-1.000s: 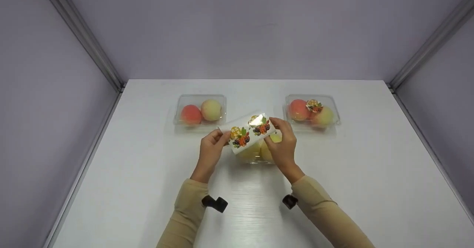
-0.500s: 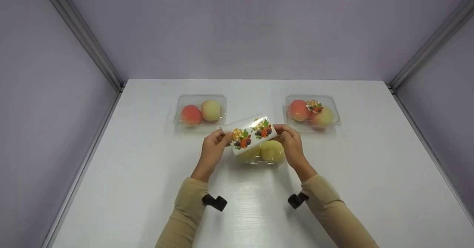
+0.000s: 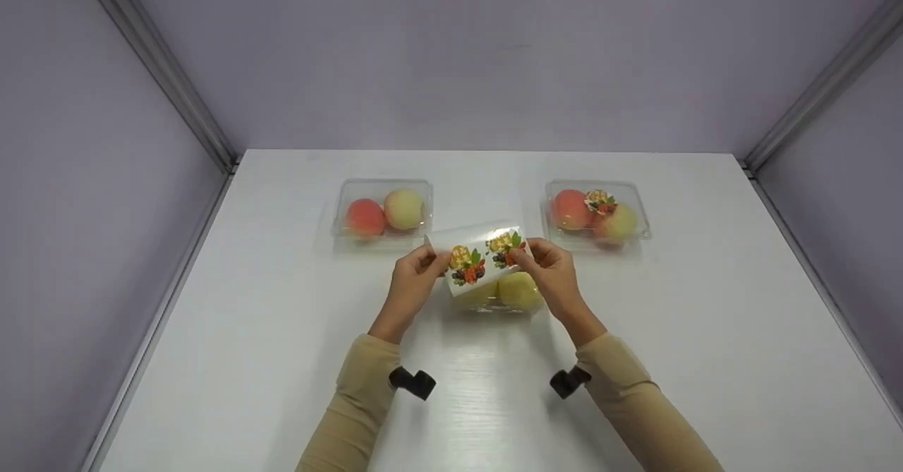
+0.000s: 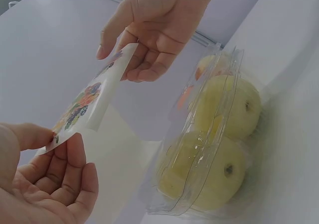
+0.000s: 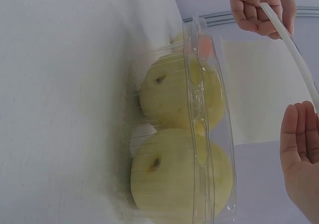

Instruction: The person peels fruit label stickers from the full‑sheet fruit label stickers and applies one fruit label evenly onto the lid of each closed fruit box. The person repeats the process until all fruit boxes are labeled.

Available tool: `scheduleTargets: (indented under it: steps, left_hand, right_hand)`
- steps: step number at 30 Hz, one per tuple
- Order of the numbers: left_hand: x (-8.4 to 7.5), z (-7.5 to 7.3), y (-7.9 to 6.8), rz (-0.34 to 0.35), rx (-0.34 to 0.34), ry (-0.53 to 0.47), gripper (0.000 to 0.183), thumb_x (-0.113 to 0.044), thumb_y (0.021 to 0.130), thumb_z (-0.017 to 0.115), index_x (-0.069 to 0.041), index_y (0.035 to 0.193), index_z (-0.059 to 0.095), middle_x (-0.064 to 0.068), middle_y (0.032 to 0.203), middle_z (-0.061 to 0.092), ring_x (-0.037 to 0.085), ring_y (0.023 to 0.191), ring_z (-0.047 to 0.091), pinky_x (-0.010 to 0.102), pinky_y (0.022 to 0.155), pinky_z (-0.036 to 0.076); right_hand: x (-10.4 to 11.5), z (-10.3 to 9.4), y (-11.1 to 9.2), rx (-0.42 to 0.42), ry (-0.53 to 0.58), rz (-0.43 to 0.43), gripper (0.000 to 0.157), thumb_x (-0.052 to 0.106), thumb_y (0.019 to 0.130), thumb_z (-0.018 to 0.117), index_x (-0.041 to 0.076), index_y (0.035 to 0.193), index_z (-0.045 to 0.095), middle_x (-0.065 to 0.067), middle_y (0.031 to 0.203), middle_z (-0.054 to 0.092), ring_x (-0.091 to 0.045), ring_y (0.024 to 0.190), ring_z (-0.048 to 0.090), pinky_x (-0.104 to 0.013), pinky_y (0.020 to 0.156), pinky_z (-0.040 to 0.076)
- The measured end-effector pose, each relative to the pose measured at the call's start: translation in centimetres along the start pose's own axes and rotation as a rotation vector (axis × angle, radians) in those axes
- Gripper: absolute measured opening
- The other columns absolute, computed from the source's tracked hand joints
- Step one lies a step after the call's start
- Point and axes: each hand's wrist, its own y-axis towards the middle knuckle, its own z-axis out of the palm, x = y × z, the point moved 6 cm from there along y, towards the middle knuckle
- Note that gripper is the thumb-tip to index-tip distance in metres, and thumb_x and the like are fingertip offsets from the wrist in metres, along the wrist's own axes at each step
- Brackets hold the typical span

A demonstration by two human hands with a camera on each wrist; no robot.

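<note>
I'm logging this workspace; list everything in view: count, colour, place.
Sticker sheet: 1, white, fruit-printed, above near container
Containers: 3, clear, two back, one nearer
Fruits: 6, red to yellow, two per container
Sticker: 1, multicoloured, on back right container
Cream panel: 1, behind sheet, unidentified
Table: 1, white, under containers
Walls: 3, lilac, around table
Rails: several, grey, along walls
Wrist cameras: 2, black, at cuffs
Sleeves: 2, beige, on forearms
Left hand: 1, pinching sheet's left end
Right hand: 1, at sheet's right end
</note>
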Motion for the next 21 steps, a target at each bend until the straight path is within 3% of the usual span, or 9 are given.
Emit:
scheduleTargets:
  steps: [6,11,15,21]
  left_hand:
    - [-0.3,0.4,0.1,0.019,0.019,0.031,0.020,-0.014,0.095,0.059,0.005,0.096,0.063,0.005,0.086,0.065,0.003,0.077,0.058,0.028,0.081,0.053]
    - [-0.5,0.9,0.3,0.039,0.047,0.051,0.019,-0.016,0.095,0.059,0.002,0.089,0.062,0.004,0.086,0.064,0.006,0.079,0.057,0.036,0.084,0.053]
    - [-0.6,1.2,0.4,0.037,0.055,0.058,0.018,-0.016,0.095,0.059,0.001,0.088,0.060,0.004,0.086,0.064,0.006,0.080,0.057,0.034,0.083,0.053]
    - [-0.7,1.4,0.7,0.054,0.047,0.074,0.018,-0.014,0.094,0.060,0.002,0.087,0.059,0.002,0.085,0.062,0.004,0.079,0.057,0.023,0.078,0.051]
  right_hand:
    - [0.3,-0.4,0.0,-0.012,0.021,0.014,0.001,0.002,0.086,0.068,0.003,0.086,0.068,0.007,0.070,0.070,-0.005,0.069,0.066,-0.020,0.070,0.056]
    - [0.3,-0.6,0.0,-0.008,0.019,0.034,0.008,-0.001,0.083,0.070,0.005,0.079,0.066,0.008,0.068,0.070,-0.004,0.067,0.065,-0.020,0.068,0.054]
    - [0.1,-0.7,0.1,-0.018,0.002,0.069,0.006,-0.001,0.082,0.070,0.001,0.087,0.068,0.008,0.072,0.072,-0.004,0.069,0.066,-0.019,0.067,0.054]
    - [-0.2,-0.8,0.1,-0.011,-0.020,0.097,0.020,0.002,0.082,0.073,-0.005,0.100,0.068,0.007,0.077,0.073,-0.004,0.072,0.067,-0.019,0.068,0.055]
